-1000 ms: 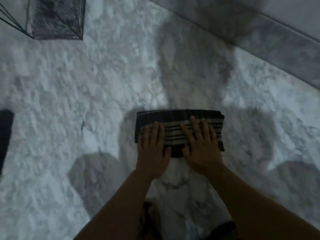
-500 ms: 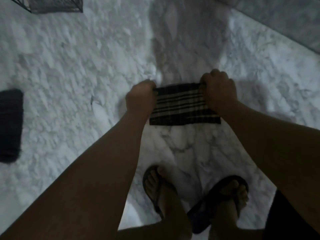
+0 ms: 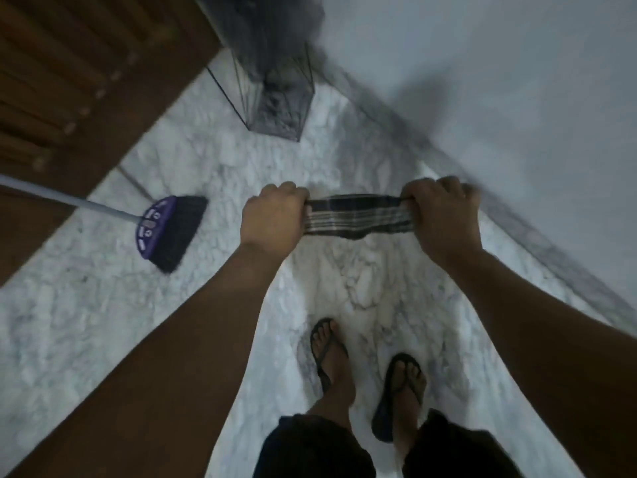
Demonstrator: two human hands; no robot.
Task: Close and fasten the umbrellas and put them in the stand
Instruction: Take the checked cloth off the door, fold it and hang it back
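A folded dark striped cloth point(image 3: 358, 217) hangs in the air above the marble floor, stretched between my two hands. My left hand point(image 3: 270, 217) grips its left end with curled fingers. My right hand point(image 3: 443, 215) grips its right end the same way. A dark wire-frame stand point(image 3: 275, 98) rises in the corner ahead of my hands, well apart from the cloth. No umbrella shows clearly; something dark and blurred sits at the stand's top.
A purple broom point(image 3: 165, 229) with a grey handle leans at the left on the marble floor point(image 3: 103, 305). A brown wooden door point(image 3: 69, 81) fills the upper left, a pale wall point(image 3: 499, 98) the right. My sandalled feet point(image 3: 365, 374) stand below.
My hands went from pressing flat on the cloth on the floor to gripping its ends and lifting it. The view rose and turned toward the corner stand.
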